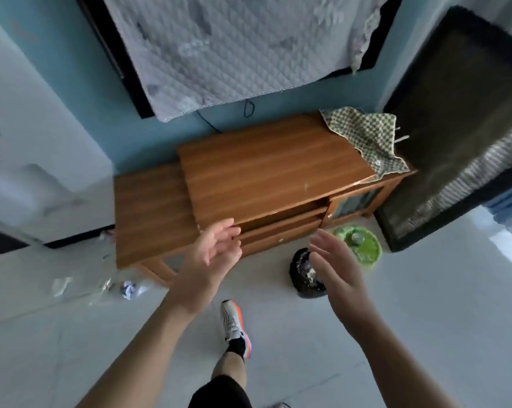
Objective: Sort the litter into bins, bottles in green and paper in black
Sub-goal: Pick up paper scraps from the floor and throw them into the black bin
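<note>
Litter, crumpled paper (128,290) and clear plastic (61,285), is scattered left of the wooden cabinet (249,178). Green bin (359,247) and black bin (306,273) are set before its right end. Left hand (210,254) and right hand (334,266) are held spread and empty, seemingly between pickups.

Cabinet (263,178) against back wall, cloth (366,136) on its right end. Two bins on floor before cabinet's right end: one (306,275) nearer, other (360,245) behind-right with a bottle in it. Paper scraps (128,290) and a clear bottle (101,290) on floor front-left of cabinet. Shoe (232,319) between litter and bins.
</note>
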